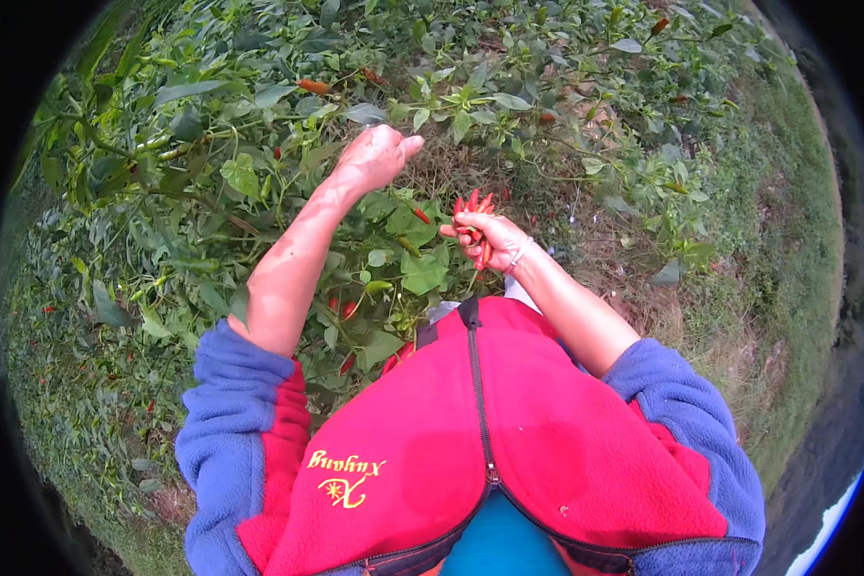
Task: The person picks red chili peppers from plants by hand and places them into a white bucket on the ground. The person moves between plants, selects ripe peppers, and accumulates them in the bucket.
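Observation:
My right hand [493, 241], with a white band at the wrist, is closed around a bunch of red chili peppers [475, 204]; their tips stick out above and below the fingers. To its upper left, my left hand [380, 155] is among the leaves of a chili plant, back of the hand up and fingers curled; whether it holds anything is hidden. An orange-red chili [314, 87] hangs just above the left hand. Between the arms, a small red chili [421, 216] and a green chili [409, 246] lie against broad leaves.
Dense chili plants [151, 237] with scattered red and green fruit spread over the left and top. More red chilies [348, 309] show low down near the jacket. Dry grass and bare soil [633, 288] lie to the right, with a green grassy strip [785, 288] beyond.

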A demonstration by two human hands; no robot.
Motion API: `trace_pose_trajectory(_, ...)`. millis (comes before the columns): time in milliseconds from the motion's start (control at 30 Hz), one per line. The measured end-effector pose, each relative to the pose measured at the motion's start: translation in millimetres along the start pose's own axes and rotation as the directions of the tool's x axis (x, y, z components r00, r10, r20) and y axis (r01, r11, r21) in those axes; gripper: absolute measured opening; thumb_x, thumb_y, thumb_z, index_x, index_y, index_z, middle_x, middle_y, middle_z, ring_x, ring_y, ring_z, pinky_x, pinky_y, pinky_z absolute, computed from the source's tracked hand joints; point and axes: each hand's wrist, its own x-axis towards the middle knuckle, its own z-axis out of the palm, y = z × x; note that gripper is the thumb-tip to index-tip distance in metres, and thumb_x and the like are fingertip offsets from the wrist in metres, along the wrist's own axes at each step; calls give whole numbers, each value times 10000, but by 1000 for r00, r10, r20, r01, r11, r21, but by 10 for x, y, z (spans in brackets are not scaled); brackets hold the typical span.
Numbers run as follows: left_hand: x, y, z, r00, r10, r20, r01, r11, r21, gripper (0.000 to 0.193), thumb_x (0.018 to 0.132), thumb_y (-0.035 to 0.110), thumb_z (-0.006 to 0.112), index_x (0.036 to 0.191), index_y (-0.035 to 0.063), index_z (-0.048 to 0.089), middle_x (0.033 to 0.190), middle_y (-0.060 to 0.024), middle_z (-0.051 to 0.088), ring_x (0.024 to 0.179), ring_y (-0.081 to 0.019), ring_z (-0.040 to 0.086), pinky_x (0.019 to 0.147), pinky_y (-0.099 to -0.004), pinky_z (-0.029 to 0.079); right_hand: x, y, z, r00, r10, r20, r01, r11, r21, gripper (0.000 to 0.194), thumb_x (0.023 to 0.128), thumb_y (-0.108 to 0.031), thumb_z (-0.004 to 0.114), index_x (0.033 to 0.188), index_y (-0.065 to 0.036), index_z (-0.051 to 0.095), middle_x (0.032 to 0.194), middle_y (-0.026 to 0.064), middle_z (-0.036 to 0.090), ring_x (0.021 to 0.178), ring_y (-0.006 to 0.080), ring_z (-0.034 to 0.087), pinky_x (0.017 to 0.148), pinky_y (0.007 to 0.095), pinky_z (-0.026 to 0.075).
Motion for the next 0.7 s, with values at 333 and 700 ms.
trace_pose_trajectory(333,66,-230,643,930,-71,362,42,995,89,307,703,94,475,974,-13,572,866,-160,608,779,-245,586,738,-318,441,576,189,77,990,-96,105,57,944,325,128,819,-119,496,881,-8,484,813,105,555,522,63,446,407,185,333)
trace_pose_trajectory(700,-5,-145,1012,954,-196,225,297,690,-660,157,803,98,520,894,-29,508,637,-46,533,508,-126,507,448,-243,409,353,-44,28,916,-326,234,198,875,442,189,817,-164,517,894,8,511,682,19,503,550,68,458,429,204,348)
